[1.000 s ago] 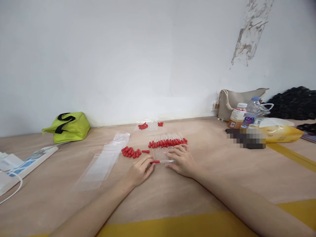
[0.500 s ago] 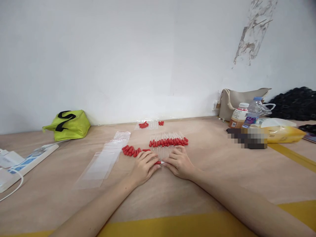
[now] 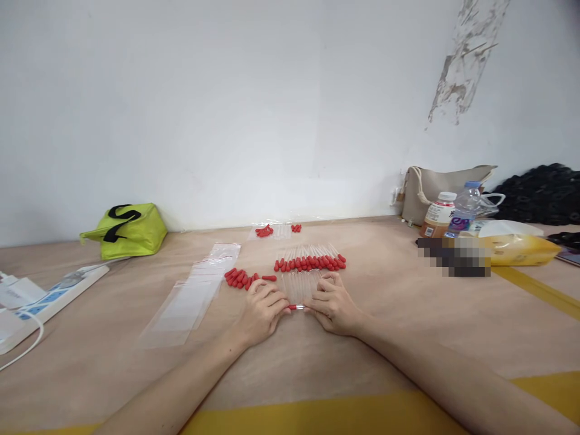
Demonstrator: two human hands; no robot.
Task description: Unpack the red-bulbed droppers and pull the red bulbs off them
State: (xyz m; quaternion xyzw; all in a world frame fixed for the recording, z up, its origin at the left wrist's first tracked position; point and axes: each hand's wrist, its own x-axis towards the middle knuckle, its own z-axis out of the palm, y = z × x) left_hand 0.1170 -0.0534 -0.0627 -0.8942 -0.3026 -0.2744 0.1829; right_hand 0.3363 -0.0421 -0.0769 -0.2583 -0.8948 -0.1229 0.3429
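My left hand (image 3: 263,309) is closed, pinching a red rubber bulb (image 3: 292,307) between thumb and fingers. Opposite it, my right hand (image 3: 334,307) grips a thin clear dropper tube (image 3: 301,307) whose left end meets the bulb; how far it sits inside I cannot tell. Just beyond the fingers lie several loose clear tubes (image 3: 299,286) side by side. Behind them runs a row of droppers (image 3: 310,263), red bulbs toward me. A pile of loose red bulbs (image 3: 239,278) rests left of my left hand, with a single bulb (image 3: 269,278) near its knuckles.
Flat clear zip bags (image 3: 193,296) lie to the left. A bag of red bulbs and tubes (image 3: 272,231) sits by the wall. Farther left are a power strip (image 3: 58,299) and a lime pouch (image 3: 133,232); at right, bottles (image 3: 439,214) and a yellow tissue pack (image 3: 521,248).
Both hands have come slightly toward me. The red bulb and tube end between them have moved clear of the loose tubes and show more plainly.
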